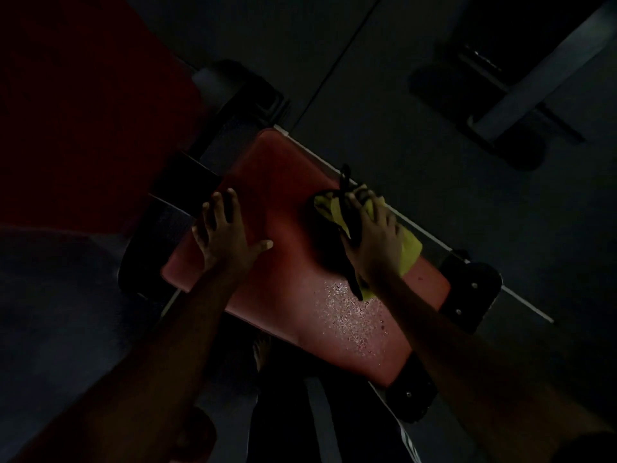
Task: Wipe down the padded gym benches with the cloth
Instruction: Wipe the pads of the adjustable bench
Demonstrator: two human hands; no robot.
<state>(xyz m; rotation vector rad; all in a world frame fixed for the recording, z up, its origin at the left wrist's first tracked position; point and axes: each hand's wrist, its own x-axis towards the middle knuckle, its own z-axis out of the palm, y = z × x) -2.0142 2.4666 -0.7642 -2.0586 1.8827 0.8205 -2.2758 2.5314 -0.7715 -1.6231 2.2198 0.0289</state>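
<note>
Yellow cloth (409, 250) is pinned flat against the red bench pad (287, 182) under the fingers (355, 202) of the right hand (377, 242). They are laid spread and nearly straight, not curled round it, presumably so that a broad patch of fabric is dragged over the padding at once. A black strap (344, 195) is seen running across that hand and the cloth; whether it is held cannot be told in the dim light. The left hand (227, 238) is planted on the pad's near-left part with its fingers splayed and empty, well apart from the cloth, most likely to brace the body and steady the bench. A glistening patch of droplets (350, 315) lies on the pad just below the right wrist, which suggests that area has not yet been wiped. Dark frame brackets (470, 289) are fixed beneath the pad's right edge, a second red pad (83, 111) is made out at the left, and grey floor (384, 111) lies beyond.
</note>
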